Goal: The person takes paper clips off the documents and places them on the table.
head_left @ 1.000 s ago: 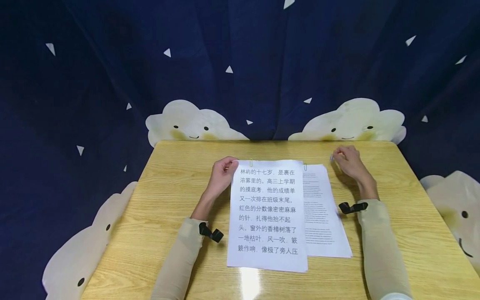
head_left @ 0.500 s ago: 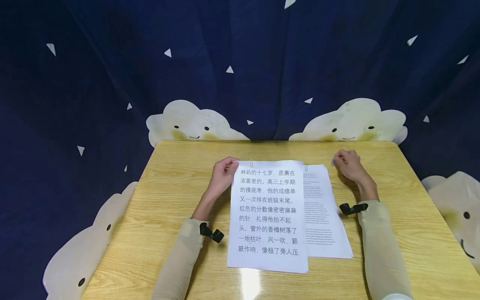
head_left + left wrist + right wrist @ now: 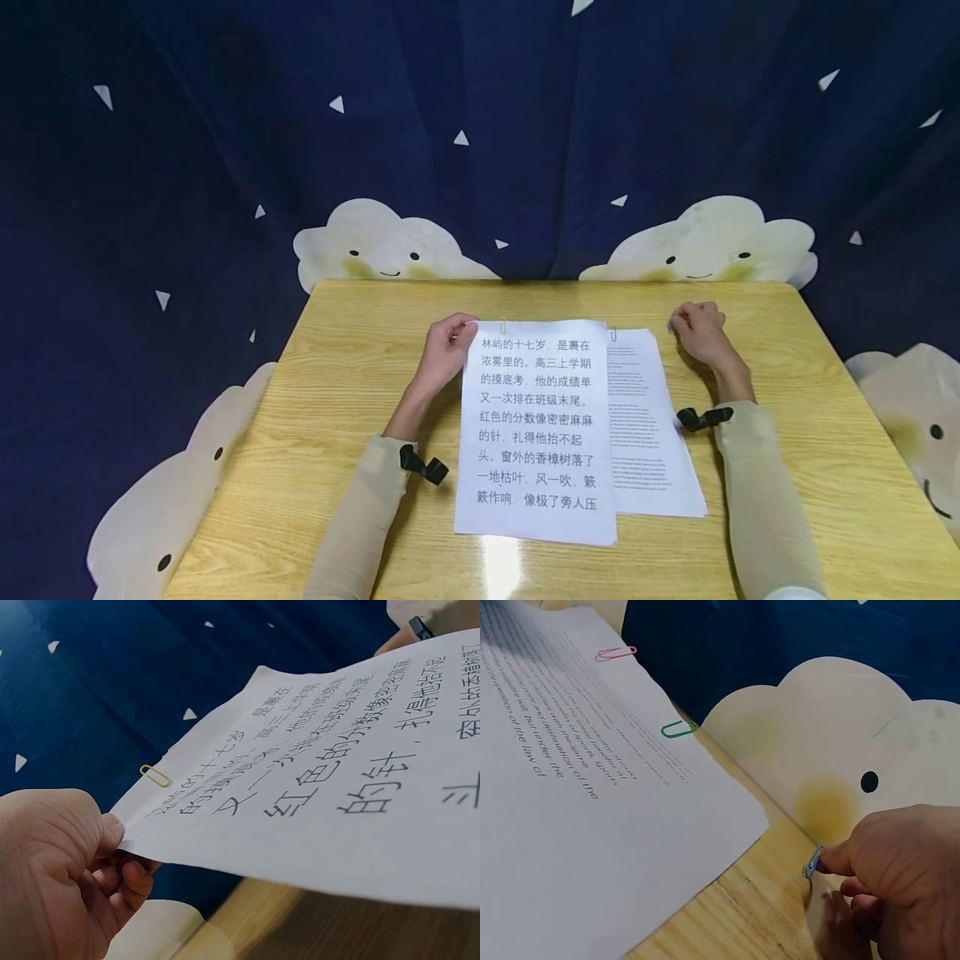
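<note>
My left hand pinches the top left corner of a sheet with large printed Chinese characters. In the left wrist view this sheet is raised above the table, a yellow paper clip on its top edge. Just right of the other papers, my right hand holds a blue paper clip between thumb and fingertips, close over the tabletop. Printed English pages lie partly hidden under the Chinese sheet. On their top edge sit a green paper clip and a pink paper clip.
The wooden table reaches back to a dark blue curtain printed with white clouds and triangles. Black wrist cameras are strapped over both sleeves. Light glares off the table's front edge below the papers.
My right hand has come slightly nearer to me and a touch to the right, still holding the blue paper clip. The left hand and the papers stay nearly where they were.
</note>
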The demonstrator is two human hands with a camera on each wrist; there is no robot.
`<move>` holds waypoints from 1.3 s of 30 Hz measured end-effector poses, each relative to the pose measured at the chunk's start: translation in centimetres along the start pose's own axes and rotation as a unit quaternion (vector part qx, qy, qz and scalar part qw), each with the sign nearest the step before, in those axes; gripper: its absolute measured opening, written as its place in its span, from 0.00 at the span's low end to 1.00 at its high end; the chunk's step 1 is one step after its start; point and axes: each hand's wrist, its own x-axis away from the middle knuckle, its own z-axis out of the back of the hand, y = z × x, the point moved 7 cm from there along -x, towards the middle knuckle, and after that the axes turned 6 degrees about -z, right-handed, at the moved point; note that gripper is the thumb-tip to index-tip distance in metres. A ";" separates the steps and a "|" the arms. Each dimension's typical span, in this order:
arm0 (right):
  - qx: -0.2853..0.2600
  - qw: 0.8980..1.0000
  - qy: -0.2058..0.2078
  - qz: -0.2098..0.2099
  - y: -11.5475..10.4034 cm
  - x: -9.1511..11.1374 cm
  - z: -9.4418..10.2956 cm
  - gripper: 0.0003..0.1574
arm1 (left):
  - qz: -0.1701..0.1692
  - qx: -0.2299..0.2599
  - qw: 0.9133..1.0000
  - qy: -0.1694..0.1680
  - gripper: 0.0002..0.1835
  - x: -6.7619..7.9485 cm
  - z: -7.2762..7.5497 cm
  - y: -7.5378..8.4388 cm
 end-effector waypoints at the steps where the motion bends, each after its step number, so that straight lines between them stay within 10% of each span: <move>1: 0.001 1.000 0.002 -0.003 0.0 0.0 0.0 0.18 | -0.001 -0.001 1.000 0.000 0.11 0.0 0.0 0.0; 39: -0.026 0.996 0.067 -0.056 0.4 0.1 0.3 0.23 | 0.000 -0.018 1.000 0.000 0.11 -0.2 -0.1 0.0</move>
